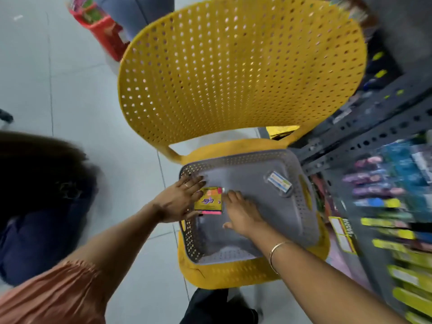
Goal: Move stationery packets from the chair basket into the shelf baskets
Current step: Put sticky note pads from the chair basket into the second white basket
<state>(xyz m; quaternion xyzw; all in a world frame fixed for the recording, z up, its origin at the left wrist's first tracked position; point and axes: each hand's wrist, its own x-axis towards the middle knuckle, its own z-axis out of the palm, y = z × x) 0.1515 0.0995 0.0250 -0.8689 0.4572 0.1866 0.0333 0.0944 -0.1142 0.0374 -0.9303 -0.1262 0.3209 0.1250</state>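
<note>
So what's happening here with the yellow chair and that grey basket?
A person is emptying a grey basket that sits on the seat of a yellow chair. Both hands are down inside it. The left hand is closing around a yellow and pink packet, while the right hand lies flat on the basket floor beside it. One more packet, white and blue, lies near the far corner. The shelves of stationery stand to the right.
</note>
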